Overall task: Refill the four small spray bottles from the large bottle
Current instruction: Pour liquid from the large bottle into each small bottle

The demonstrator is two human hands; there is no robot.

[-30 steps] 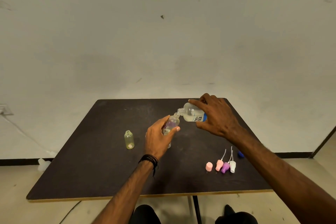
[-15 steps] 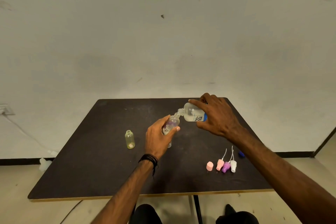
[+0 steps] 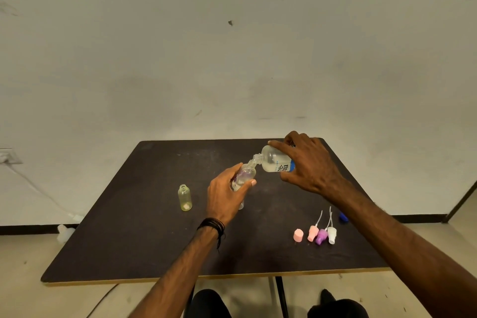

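Pouring: large bottle (image 3: 275, 162) tipped in right hand (image 3: 309, 166) grip, neck meeting small spray bottle (image 3: 244, 175) gripped by left hand (image 3: 224, 195), mid-desk (image 3: 129, 240).
Waiting: yellowish bottle (image 3: 185, 197) uncapped, left.
Remaining: spray heads (image 3: 321, 233) off, near right; other bottles unseen.

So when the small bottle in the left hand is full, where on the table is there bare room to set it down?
Bare tabletop lies left of and in front of the standing yellow bottle, and along the near edge between the two forearms. The near right is crowded: pink cap, three spray tops, blue cap.
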